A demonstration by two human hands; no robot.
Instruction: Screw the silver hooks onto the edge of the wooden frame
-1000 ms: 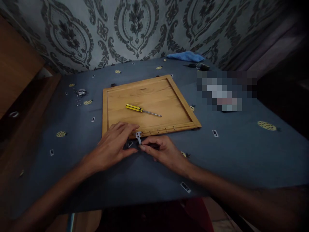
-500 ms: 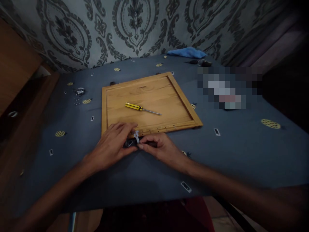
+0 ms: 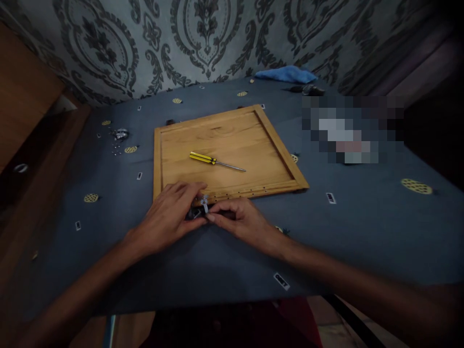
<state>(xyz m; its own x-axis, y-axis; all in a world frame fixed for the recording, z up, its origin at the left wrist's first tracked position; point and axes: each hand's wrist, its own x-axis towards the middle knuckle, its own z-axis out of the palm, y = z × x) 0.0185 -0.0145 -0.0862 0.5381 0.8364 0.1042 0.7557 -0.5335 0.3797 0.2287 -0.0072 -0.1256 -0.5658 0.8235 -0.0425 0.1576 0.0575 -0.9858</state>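
Observation:
A wooden cabinet door (image 3: 217, 140) with a raised frame lies on the table, small dark holes along its near edge. At that edge stands a small silver metal hinge (image 3: 204, 203). My right hand (image 3: 246, 222) pinches the hinge's lower end between thumb and fingertips. My left hand (image 3: 168, 210) rests over the door's near left edge, thumb and index finger spread apart on either side of the hinge; its other fingertips are partly hidden. A screwdriver (image 3: 203, 158) with a yellow and black handle lies on the door panel, beyond both hands.
More silver metal hardware (image 3: 119, 134) lies at the left on the dark tablecloth (image 3: 181, 280), with several small screws (image 3: 116, 150) beside it. A blue cloth (image 3: 286, 74) and a dark tool (image 3: 308, 90) lie at the back right. A blurred-out patch (image 3: 348, 133) covers something at the right.
The view has shifted slightly. Both hands keep nearly the same pose at the hinge, and the door and screwdriver show no clear movement of their own.

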